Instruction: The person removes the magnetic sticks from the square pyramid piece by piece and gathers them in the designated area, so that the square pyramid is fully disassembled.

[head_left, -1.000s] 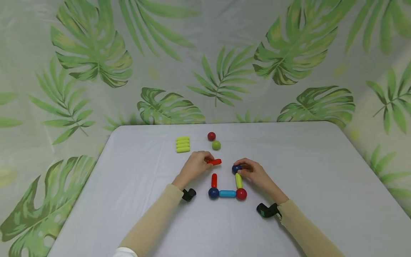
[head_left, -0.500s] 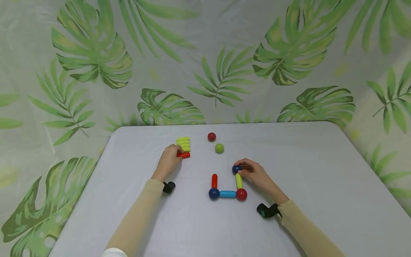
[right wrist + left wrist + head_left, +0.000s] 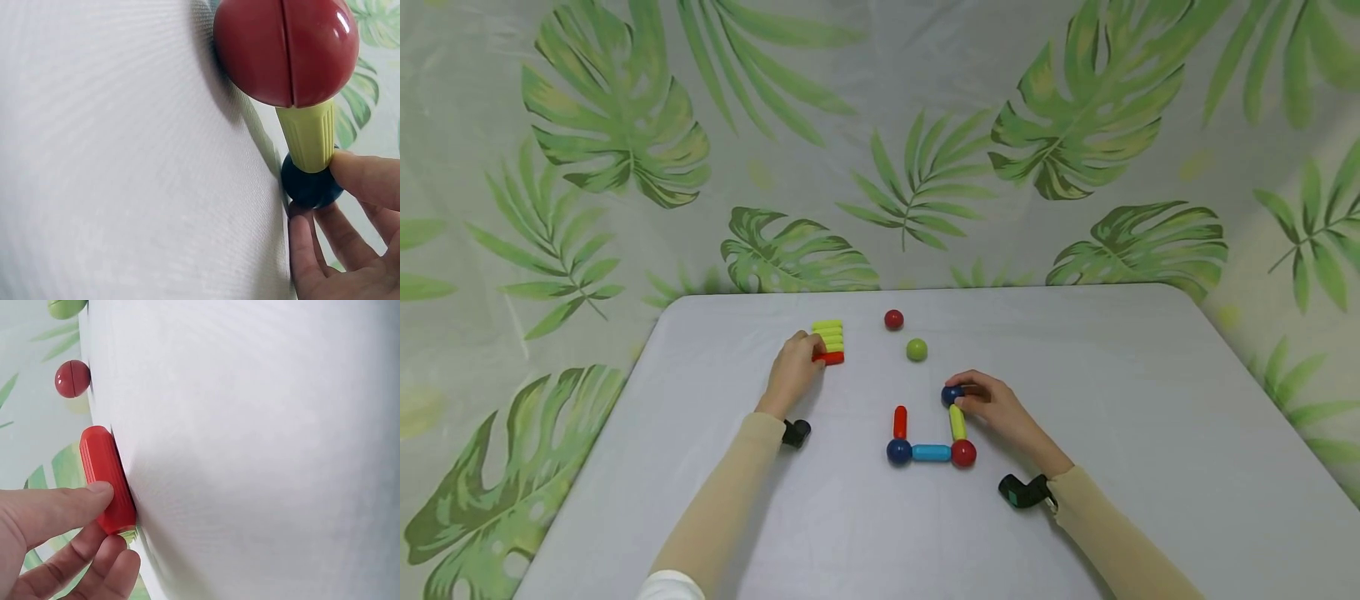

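Observation:
On the white table point(image 3: 1112, 375) lies a U of magnetic pieces: a red rod point(image 3: 900, 422), a dark blue ball point(image 3: 898, 451), a light blue rod point(image 3: 932, 452), a red ball point(image 3: 963, 452) point(image 3: 286, 50) and a yellow-green rod point(image 3: 957, 422) point(image 3: 310, 134). My right hand point(image 3: 988, 404) pinches a second dark blue ball point(image 3: 952, 393) point(image 3: 310, 185) at that rod's far end. My left hand point(image 3: 795, 367) holds a red rod point(image 3: 831, 357) point(image 3: 107, 478) by its end, against a stack of yellow-green rods point(image 3: 827, 333).
A loose red ball point(image 3: 893, 319) point(image 3: 72, 378) and a green ball point(image 3: 916, 349) point(image 3: 65, 307) lie near the table's far edge, between the stack and the U. A leaf-print cloth point(image 3: 880, 142) hangs behind the table.
My left hand carried the red rod from the middle of the table leftward to the near side of the yellow-green stack. The green ball has rolled a little to the right. My right hand has stayed put.

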A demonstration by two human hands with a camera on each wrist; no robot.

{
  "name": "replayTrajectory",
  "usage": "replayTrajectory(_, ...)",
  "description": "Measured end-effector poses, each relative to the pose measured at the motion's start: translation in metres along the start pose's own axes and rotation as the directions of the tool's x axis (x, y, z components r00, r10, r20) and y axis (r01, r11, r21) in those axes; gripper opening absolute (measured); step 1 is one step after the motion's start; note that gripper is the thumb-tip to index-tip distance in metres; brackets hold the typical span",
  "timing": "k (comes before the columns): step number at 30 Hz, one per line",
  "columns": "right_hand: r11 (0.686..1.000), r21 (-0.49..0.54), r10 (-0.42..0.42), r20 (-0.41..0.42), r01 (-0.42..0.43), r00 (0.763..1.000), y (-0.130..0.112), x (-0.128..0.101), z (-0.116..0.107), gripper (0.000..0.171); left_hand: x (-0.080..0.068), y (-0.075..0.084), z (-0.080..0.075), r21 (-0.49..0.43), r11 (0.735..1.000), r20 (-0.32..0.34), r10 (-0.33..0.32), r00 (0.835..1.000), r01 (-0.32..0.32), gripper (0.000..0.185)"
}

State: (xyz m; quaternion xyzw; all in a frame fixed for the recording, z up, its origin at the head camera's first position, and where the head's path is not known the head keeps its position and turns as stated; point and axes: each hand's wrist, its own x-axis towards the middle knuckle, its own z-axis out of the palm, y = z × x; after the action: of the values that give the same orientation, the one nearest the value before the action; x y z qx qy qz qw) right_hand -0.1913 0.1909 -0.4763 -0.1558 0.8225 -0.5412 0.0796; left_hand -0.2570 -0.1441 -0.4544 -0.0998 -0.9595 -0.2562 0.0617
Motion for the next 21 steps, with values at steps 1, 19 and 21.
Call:
replayTrajectory(1,1.000,0.001,-0.005,0.001,0.005,1.000,0.000,0.000,0.000,0.026,0.000,0.000,0.000,-0.005,1.000,0.005,-0.006,1.000,0.006,0.013)
replayTrajectory(19,1.000,0.006,0.014,-0.010,-0.014,1.000,0.000,0.001,0.000,0.027,-0.034,0.061,0.029,-0.489,0.848,0.530,0.475,0.702,-0.205,0.030)
replayTrajectory(21,1.000,0.001,0.015,-0.010,-0.015,1.000,0.001,0.001,0.001,0.027,-0.033,0.063,0.032,-0.497,0.843,0.509,0.474,0.718,-0.204,0.025)
